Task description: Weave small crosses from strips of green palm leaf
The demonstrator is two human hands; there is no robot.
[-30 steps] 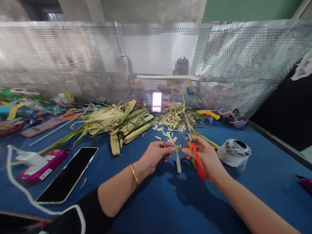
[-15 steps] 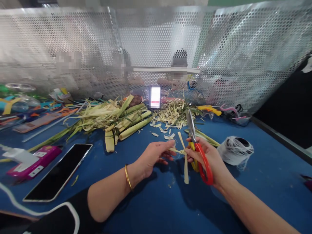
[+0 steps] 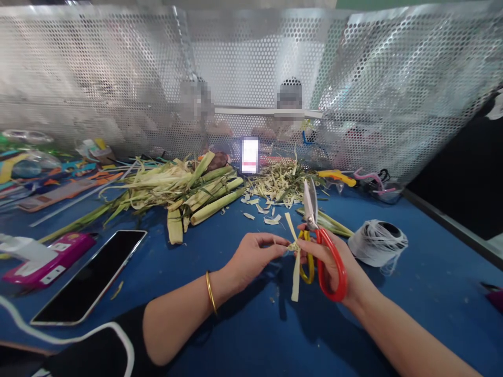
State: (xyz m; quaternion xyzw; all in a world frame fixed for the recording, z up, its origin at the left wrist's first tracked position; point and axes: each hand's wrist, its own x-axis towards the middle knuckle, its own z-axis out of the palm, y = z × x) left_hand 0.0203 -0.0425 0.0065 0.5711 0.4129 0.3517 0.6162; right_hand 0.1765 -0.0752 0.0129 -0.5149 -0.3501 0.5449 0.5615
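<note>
A pale leaf strip, knotted near its middle, hangs between my two hands above the blue table. My left hand pinches the knot's left side between thumb and fingers. My right hand has the scissors with red and yellow handles hooked in it, their blades pointing up and slightly parted. With its thumb and forefinger it also pinches the strip at the right of the knot. The fingers partly hide the knot. A spool of white string lies to the right of my right hand.
Leaf stalks are heaped at the back left, beside a pile of shredded scraps. A phone and a purple power strip lie at left. Behind stands a perforated metal screen. A yellow tool rests at the back right.
My left hand has moved slightly right, its fingers closing on the knot. In my right hand the scissors have turned a little, and their blades show more of a gap.
</note>
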